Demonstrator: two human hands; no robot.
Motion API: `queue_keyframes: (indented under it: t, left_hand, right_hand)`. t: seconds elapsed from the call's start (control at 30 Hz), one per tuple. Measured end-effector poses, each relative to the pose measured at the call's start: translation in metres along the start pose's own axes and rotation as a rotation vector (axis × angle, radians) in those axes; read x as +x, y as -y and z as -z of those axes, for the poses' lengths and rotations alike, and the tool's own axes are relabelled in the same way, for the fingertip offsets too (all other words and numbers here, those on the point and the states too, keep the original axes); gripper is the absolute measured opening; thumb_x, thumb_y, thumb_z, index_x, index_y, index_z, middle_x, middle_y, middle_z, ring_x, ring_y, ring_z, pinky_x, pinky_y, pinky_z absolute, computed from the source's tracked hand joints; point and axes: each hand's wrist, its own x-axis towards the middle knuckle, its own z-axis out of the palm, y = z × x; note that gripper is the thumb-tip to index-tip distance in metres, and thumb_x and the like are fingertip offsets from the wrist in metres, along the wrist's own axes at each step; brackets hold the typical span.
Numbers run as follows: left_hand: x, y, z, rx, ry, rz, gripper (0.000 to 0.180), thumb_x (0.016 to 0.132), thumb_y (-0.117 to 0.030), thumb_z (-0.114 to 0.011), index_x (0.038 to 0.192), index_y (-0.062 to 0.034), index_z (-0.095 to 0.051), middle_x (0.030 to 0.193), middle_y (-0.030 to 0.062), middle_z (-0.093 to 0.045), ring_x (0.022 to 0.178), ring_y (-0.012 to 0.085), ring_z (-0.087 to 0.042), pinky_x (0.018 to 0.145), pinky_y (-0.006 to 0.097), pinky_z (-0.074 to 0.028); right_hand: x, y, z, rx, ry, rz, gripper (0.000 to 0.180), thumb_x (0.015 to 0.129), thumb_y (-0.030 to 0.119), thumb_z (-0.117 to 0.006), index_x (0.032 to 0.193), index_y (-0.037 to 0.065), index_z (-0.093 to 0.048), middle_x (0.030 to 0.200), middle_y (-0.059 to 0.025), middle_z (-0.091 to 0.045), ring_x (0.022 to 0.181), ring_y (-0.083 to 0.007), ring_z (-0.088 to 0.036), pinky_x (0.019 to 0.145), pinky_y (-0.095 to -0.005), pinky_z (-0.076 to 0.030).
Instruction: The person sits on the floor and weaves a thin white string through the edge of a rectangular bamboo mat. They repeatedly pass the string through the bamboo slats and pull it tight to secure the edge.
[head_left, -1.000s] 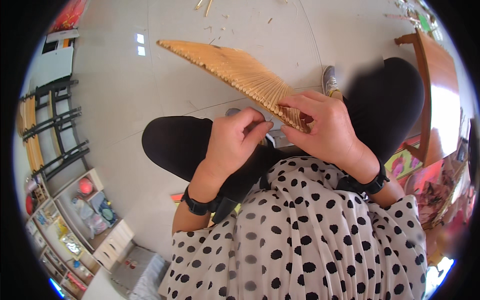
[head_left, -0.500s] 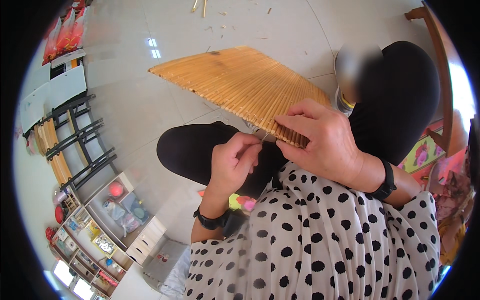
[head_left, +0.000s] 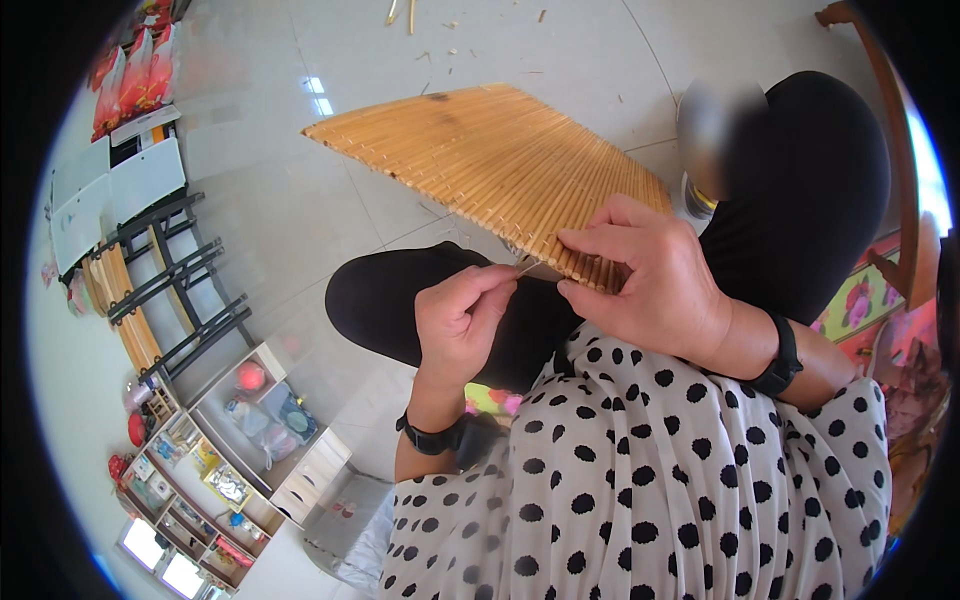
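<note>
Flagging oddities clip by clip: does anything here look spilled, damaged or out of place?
Two small things. The tan stalk mat has a dark patch near its far edge, darker than its surroundings. Beyond it, loose stalk scraps litter the tiled floor untidily.

mat (head_left: pixel 500 160): tipped, more flat side showing | left hand (head_left: pixel 462 318): moved a bit toward 9 o'clock, away from right hand (head_left: pixel 660 285)

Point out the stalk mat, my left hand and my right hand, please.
Stalk mat (head_left: pixel 490 150): head view, on its broad upper face.
Left hand (head_left: pixel 456 322): head view, on the back of the hand.
Right hand (head_left: pixel 662 285): head view, on the back of the hand.
</note>
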Motion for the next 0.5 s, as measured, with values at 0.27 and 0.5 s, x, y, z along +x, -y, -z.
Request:
queue_keyframes:
  t: [0.27, 0.5]
  left_hand:
    - [0.0072, -0.0071, -0.0047, 0.046, -0.02, 0.017, 0.014, 0.087, 0.008, -0.069, 0.098, 0.0002, -0.071, 0.076, 0.0106, -0.068, 0.064, 0.0187, -0.065, 0.059, 0.026, -0.049]
    - [0.0101, -0.0008, -0.0074, 0.037, -0.022, -0.063, 0.013, 0.09, 0.008, -0.066, 0.101, 0.0049, -0.072, 0.075, 0.0067, -0.066, 0.06, 0.0097, -0.057, 0.055, 0.022, -0.043]
  right_hand:
    - [0.0003, -0.0026, -0.0007, 0.065, -0.009, -0.017, 0.034, 0.072, 0.003, -0.082, 0.103, -0.004, -0.073, 0.079, -0.0094, -0.06, 0.06, -0.0167, -0.06, 0.054, -0.0281, -0.047]
    - [0.0001, -0.0027, 0.001, 0.099, -0.004, -0.029, 0.034, 0.073, 0.002, -0.081, 0.105, -0.005, -0.073, 0.08, -0.0089, -0.06, 0.059, -0.0147, -0.057, 0.054, -0.0274, -0.046]
